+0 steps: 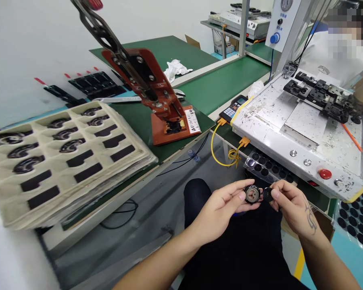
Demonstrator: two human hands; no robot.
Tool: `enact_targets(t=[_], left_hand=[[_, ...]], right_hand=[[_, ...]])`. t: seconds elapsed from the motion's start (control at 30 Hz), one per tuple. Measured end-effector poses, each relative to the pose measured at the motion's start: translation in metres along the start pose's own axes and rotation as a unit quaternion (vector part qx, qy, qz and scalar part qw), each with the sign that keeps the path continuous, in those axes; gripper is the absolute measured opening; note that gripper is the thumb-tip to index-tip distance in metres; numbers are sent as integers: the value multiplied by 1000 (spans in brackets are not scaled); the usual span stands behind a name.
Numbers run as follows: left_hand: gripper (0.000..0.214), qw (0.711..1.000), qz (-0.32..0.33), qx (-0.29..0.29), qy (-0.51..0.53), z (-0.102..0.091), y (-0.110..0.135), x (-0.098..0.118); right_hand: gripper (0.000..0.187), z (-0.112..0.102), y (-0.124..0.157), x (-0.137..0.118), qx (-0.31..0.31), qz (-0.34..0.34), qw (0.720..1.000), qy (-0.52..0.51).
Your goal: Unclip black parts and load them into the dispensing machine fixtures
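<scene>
Over my lap, my left hand (226, 201) is closed on a round black watch case (252, 194) with a paler ring inside, held between thumb and fingers. Just to its right, my right hand (287, 201) pinches a small round black disc (268, 195), like a watch back cover, by its right edge. Disc and case are side by side; whether their edges touch I cannot tell. Fine details on both parts are too small to make out.
A red toggle press (160, 100) stands on the green bench at left, beside stacked trays (133, 157) of black parts. A white machine (260, 125) with a black fixture (320, 94) is at right. Sheets of black discs (355, 215) lie below. A person (329, 52) sits behind.
</scene>
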State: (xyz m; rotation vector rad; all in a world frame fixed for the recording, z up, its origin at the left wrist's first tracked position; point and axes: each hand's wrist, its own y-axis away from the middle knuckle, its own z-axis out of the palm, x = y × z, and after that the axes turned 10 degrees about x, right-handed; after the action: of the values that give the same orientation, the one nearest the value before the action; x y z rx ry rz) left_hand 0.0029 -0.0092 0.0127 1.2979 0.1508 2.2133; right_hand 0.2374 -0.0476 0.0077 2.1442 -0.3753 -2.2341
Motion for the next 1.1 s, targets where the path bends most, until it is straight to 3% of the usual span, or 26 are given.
enact_targets(t=[0.4,1.1], left_hand=[[41,999,-12,-12,50,5,-2,4],[39,1000,9,-13,19,4,-3,2]], right_hand=[[26,0,0,1,6,-3,1000,-11],[24,-3,-1,4,-11,-17,1000,-15]])
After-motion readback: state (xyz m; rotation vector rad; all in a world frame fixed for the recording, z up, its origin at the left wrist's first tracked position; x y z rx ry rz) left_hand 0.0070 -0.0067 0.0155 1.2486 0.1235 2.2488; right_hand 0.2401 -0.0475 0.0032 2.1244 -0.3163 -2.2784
